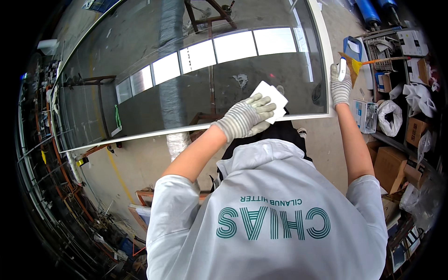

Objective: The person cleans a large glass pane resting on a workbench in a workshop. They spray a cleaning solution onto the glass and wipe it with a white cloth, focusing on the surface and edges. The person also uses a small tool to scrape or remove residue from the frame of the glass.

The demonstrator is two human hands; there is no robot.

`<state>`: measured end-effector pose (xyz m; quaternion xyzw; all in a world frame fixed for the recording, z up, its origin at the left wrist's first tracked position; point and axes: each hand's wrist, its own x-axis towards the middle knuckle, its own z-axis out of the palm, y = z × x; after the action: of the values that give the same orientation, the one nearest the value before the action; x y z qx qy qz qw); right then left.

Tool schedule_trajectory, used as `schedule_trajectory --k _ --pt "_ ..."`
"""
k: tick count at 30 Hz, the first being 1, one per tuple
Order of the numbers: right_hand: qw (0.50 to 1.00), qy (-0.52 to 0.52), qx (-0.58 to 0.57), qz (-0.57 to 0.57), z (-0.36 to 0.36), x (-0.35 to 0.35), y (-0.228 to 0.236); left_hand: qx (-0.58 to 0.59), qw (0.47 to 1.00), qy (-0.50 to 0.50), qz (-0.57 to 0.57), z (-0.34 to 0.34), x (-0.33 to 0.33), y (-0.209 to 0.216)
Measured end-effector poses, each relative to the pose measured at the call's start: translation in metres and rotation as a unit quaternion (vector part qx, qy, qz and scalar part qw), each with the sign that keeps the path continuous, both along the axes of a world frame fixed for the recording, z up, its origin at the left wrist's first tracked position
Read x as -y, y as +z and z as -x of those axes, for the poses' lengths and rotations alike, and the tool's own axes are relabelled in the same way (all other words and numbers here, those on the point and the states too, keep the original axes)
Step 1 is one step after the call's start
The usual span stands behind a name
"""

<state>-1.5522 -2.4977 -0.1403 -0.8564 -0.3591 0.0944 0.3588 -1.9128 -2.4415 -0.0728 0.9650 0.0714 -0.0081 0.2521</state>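
Observation:
A large glass pane [196, 102] in a white frame [328, 70] lies in front of me on supports, with bright windows mirrored in it. My left hand [247, 115], in a striped grey glove, presses a folded white wiping cloth or paper [273, 97] over the pane near its front edge. Its fingers lie across the white sheet. Beside the frame's right side, my gloved right hand [341, 86] is closed around a small white object with a blue end [342, 69]. The fingers cover most of it, so its kind is unclear.
On the right stand shelves with cardboard boxes [390, 169], a white roll [389, 115] and plastic bags. A yellow-orange brush-like thing [356, 65] lies near my right hand. Plastic-wrapped support [178, 144] shows under the frame; long metal profiles [35, 154] fill the left.

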Motion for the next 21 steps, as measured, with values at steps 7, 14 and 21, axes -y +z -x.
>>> schedule_trajectory --k 7,14,21 --pt "0.997 0.002 -0.022 -0.07 -0.003 0.005 -0.004 -0.091 0.983 0.156 -0.046 0.157 -0.047 -0.013" --pt "0.997 0.006 -0.034 -0.074 -0.001 0.0 -0.004 -0.192 0.934 0.273 -0.124 0.204 -0.044 -0.013" --pt "0.997 -0.003 -0.028 -0.066 -0.008 0.004 -0.003 -0.102 0.974 0.194 -0.061 0.091 -0.027 -0.011"
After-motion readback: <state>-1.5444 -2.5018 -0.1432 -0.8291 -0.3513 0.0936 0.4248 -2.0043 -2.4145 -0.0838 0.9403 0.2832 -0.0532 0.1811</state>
